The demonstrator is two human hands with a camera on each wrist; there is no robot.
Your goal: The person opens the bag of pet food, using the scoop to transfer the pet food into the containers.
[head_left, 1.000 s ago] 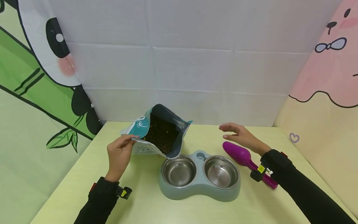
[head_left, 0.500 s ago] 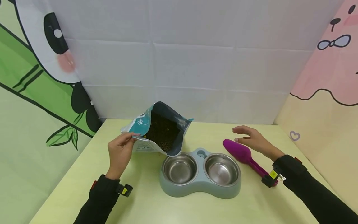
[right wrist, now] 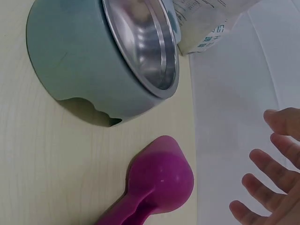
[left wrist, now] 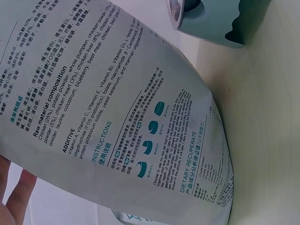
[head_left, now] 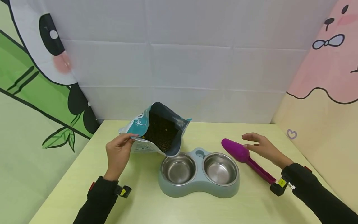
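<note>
While your left hand (head_left: 118, 156) pinches the rim of the opened bag (head_left: 141, 123) left of centre, your right hand (head_left: 263, 147) holds nothing, loosely spread, near the purple scoop (head_left: 237, 151) at centre right. Opening looks done; filling the bare steel bowls (head_left: 179, 170), lower centre, seems undone.

Bright, diffuse light fills the head view, with faint shadows on the desk (head_left: 156, 210) near seven and between four and five o'clock. The right wrist view is dimmer, a steel bowl (right wrist: 143, 40) glinting at twelve; in the left wrist view, the bag's (left wrist: 117, 122) smallest print blurs toward five.
</note>
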